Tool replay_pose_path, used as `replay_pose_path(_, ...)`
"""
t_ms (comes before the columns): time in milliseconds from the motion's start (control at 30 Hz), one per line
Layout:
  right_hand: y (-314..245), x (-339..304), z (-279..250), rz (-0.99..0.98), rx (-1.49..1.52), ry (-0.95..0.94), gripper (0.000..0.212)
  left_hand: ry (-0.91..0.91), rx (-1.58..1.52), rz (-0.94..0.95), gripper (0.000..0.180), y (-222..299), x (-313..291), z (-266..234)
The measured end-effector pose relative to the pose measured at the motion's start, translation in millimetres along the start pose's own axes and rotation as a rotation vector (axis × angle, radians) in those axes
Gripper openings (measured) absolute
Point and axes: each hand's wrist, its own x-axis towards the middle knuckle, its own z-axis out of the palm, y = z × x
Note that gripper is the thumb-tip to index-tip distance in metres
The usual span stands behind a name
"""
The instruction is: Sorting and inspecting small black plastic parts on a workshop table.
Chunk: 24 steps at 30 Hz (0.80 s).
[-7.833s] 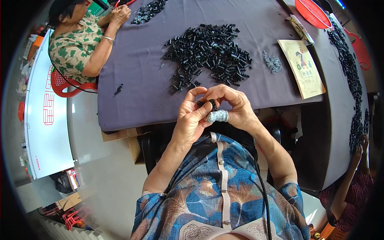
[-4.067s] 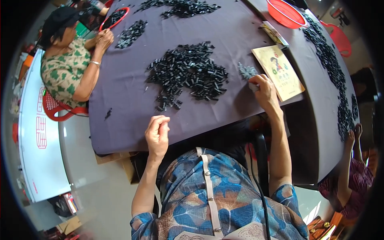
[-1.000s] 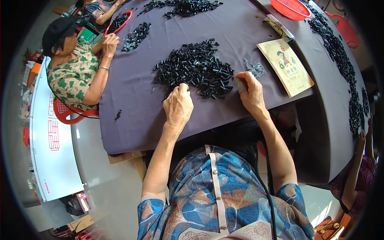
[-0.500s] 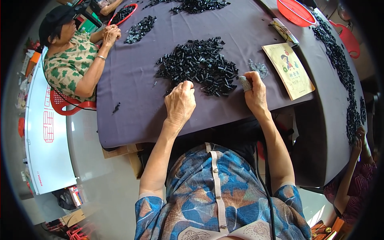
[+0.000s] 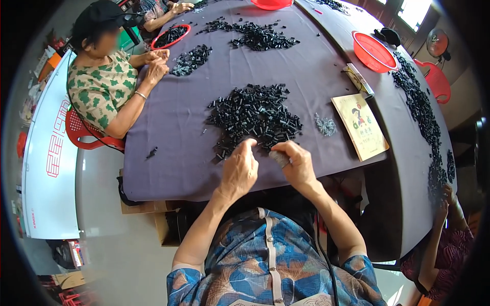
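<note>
In front of me a heap of small black tube-shaped parts (image 5: 255,113) lies on the cloth-covered table. My left hand (image 5: 240,171) is at the heap's near edge with its fingers bent together. Close to its right, my right hand (image 5: 297,164) has curled fingers and a grey wrapping on one digit. The fingertips of both hands point toward each other, a small gap apart. Whatever is between them is too small or hidden to make out. A little pile of clear, glassy-looking small parts (image 5: 325,125) lies to the right of the heap.
A yellow booklet (image 5: 360,127) lies at the right near edge. Beyond it are a long box (image 5: 359,80) and a red basket (image 5: 375,52). A co-worker (image 5: 104,92) sits at left by a small mixed pile (image 5: 191,60). More black parts (image 5: 421,107) line the right table.
My right hand has moved left from beside the clear parts to the black heap, close to my left hand. The view has shifted, showing more of the table's far side.
</note>
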Motion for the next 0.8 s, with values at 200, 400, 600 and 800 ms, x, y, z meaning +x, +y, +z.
replay_pose_path(200, -18.4, -10.3, 15.7, 0.052, 0.071, -0.235, 0.025, -0.034, -0.168, 0.051, 0.042, -10.9, -22.3, 14.0)
replay_pose_path(400, -14.5, -14.4, 24.5, 0.028, 0.075, -0.283, 0.032, 0.03, -0.152, 0.043, 0.056, -11.9, -26.4, 17.6)
replay_pose_path(600, -12.7, -15.1, 18.4, -0.013, 0.104, -0.205, 0.022, 0.024, -0.026, 0.081, 0.066, -5.9, -27.0, 16.9)
replay_pose_path(800, -11.0, -19.8, 16.8, 0.02, 0.136, -0.18, 0.025, -0.058, 0.108, 0.144, 0.076, 2.2, -24.6, 11.3)
